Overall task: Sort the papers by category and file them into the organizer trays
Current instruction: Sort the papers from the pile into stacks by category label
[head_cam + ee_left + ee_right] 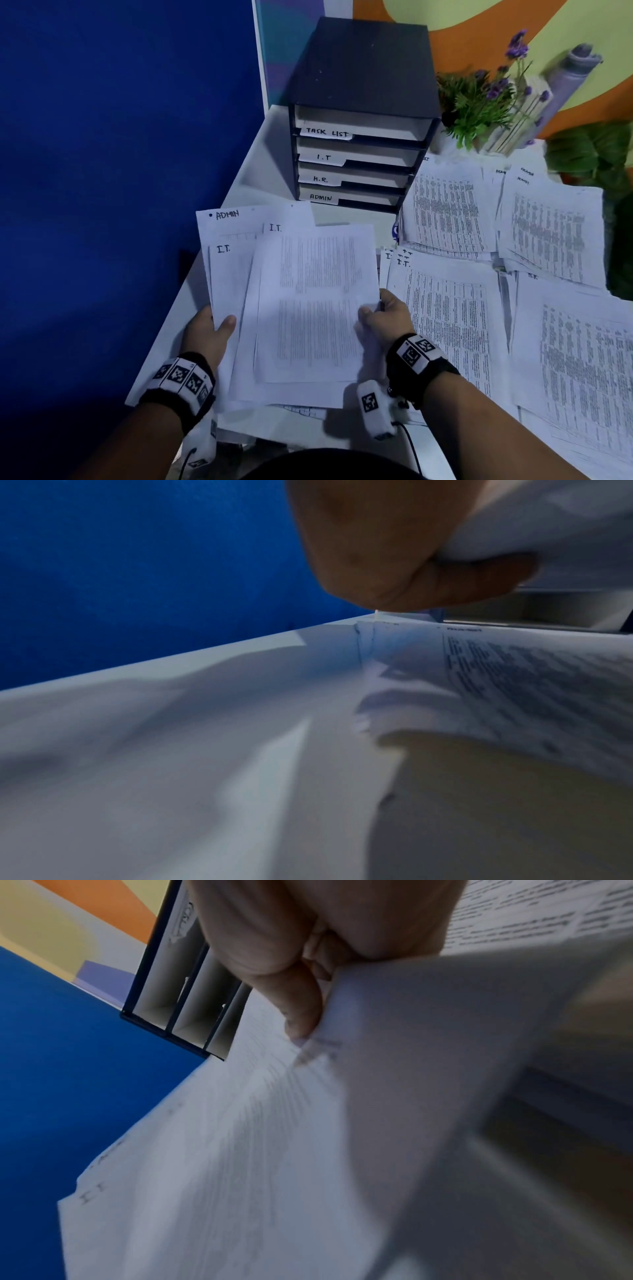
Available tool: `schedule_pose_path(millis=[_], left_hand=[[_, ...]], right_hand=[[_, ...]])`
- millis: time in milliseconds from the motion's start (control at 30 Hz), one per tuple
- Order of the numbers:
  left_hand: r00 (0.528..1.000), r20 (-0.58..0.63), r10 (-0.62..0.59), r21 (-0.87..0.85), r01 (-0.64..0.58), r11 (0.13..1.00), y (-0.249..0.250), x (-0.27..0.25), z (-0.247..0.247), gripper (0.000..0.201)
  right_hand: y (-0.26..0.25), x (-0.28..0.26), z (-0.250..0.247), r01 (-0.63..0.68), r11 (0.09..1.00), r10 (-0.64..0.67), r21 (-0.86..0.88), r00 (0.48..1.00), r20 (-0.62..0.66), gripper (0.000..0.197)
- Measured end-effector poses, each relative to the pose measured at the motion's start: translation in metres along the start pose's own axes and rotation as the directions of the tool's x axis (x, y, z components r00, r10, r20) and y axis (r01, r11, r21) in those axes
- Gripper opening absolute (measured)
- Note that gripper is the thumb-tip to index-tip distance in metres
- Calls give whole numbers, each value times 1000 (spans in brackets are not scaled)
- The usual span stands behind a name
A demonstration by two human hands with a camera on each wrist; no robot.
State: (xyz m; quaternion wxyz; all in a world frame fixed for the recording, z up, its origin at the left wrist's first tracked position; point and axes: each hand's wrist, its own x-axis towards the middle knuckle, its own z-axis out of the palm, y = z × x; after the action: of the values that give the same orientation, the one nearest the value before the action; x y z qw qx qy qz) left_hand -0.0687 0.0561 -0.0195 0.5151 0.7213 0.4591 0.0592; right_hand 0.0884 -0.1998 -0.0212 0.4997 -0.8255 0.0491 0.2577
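I hold a fanned sheaf of white papers (pixel 308 301) over the near left of the table. Handwritten headings read ADMIN on the rearmost sheet and I.T. on two others; the top sheet is printed text. My left hand (pixel 210 330) grips the sheaf's left edge, thumb on top. My right hand (pixel 383 317) pinches the top sheet's right edge, also seen in the right wrist view (pixel 301 1010). In the left wrist view my left hand (pixel 394 561) closes on paper above more sheets. The dark organizer (pixel 363 113) stands behind, its trays labelled TASK LIST, I.T., H.R., ADMIN.
Sorted stacks of printed papers (pixel 452 308) cover the right half of the white table (pixel 253 161), some headed I.T., ADMIN or H.R. A potted plant with purple flowers (pixel 486 99) stands right of the organizer. A blue wall (pixel 120 137) borders the left.
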Motion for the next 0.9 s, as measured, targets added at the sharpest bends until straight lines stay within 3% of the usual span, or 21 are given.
schedule_pose_path(millis=[133,367,567,767,900], left_hand=[[1000,-21,4,-86,-6,996,9,-5,3,10],[999,12,-38,-120,39,992,4,-3,12,12],[998,-5,-58,-112,57,992,8,0,22,10],[997,-52,-64,-156,55,986,21,0,35,8],[998,-31,-61,-212,53,976,34,-7,52,10]], right_hand=[[1,1,-2,14,999,-14,33,1000,-6,36],[-2,0,-15,42,997,-34,59,992,-124,17],[5,6,-37,-30,996,43,86,986,-161,16],[11,-1,-60,-172,936,212,307,972,-103,30],[12,-5,-68,-187,915,211,358,977,-28,28]])
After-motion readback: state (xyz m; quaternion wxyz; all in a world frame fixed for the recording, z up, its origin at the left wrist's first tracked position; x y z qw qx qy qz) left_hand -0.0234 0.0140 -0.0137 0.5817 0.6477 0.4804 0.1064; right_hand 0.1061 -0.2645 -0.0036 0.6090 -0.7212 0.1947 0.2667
